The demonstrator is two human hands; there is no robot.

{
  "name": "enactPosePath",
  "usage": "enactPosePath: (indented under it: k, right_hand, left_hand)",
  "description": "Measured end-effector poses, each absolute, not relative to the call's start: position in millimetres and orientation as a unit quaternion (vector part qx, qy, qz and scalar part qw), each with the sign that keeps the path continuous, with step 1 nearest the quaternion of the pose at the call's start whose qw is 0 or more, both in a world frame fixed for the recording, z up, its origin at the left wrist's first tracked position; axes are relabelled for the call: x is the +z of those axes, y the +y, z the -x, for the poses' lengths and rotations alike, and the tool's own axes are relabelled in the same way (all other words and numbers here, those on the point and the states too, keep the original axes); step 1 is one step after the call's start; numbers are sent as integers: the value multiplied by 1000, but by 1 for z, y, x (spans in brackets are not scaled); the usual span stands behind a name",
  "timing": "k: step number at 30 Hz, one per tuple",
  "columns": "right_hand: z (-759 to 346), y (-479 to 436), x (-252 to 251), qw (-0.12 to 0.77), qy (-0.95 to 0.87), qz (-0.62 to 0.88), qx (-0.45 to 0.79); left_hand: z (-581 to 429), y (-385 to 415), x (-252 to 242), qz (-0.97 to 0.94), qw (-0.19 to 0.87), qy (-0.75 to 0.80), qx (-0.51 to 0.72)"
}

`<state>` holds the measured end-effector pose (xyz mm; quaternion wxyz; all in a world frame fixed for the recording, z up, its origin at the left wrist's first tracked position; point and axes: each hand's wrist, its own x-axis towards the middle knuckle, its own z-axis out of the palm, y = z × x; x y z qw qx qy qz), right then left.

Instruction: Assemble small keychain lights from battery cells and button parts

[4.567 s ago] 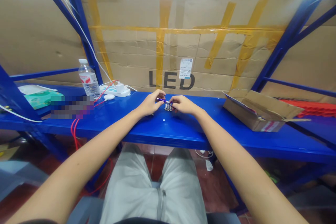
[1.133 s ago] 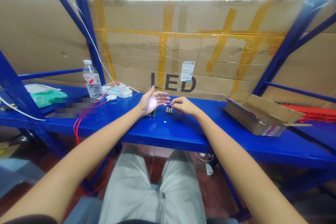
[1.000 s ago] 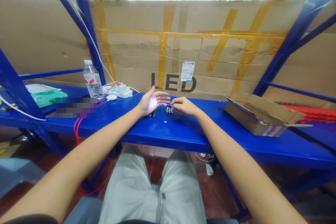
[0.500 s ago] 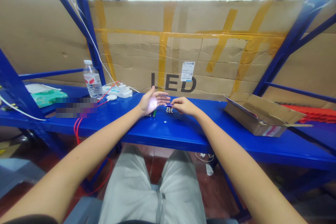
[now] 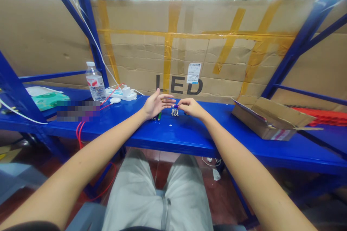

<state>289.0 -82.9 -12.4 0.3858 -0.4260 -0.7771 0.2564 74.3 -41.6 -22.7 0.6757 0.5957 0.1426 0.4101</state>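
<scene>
My right hand pinches a small purple mini flashlight between thumb and fingertips, over the blue tabletop. Facing it, my left hand is open, palm turned inward and fingers stretched to the right, close to the flashlight's end; whether they touch I cannot tell. Just below the flashlight is a tight cluster of small silver-ended pieces in rows. Several thin pieces, one of them green, lie by the heel of my left hand and are partly hidden by it.
An open cardboard box stands at the right, near red stacked material. To the left are a water bottle, a white power strip with cables and a green packet. A large cardboard panel closes off the back.
The bright spot of light on my left palm has gone out. My right hand and the flashlight have risen slightly, uncovering more of the silver pieces. My left hand stays in place.
</scene>
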Motion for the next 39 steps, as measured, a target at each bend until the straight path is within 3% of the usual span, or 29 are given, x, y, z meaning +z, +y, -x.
enactPosePath:
  k: [27, 30, 35, 39]
  right_hand:
    - [-291, -79, -15, 381, -777, 439, 244]
    - [-291, -78, -16, 386, -768, 453, 237]
    - [-291, -78, -17, 376, -771, 452, 244]
    - [-290, -77, -20, 377, -777, 445, 239]
  left_hand:
    - [-75, -43, -22, -612, 658, 145, 414]
    - [-77, -41, -25, -639, 610, 184, 432]
    - [-80, -38, -26, -729, 444, 284, 437]
    - [-81, -37, -25, -778, 395, 278, 402]
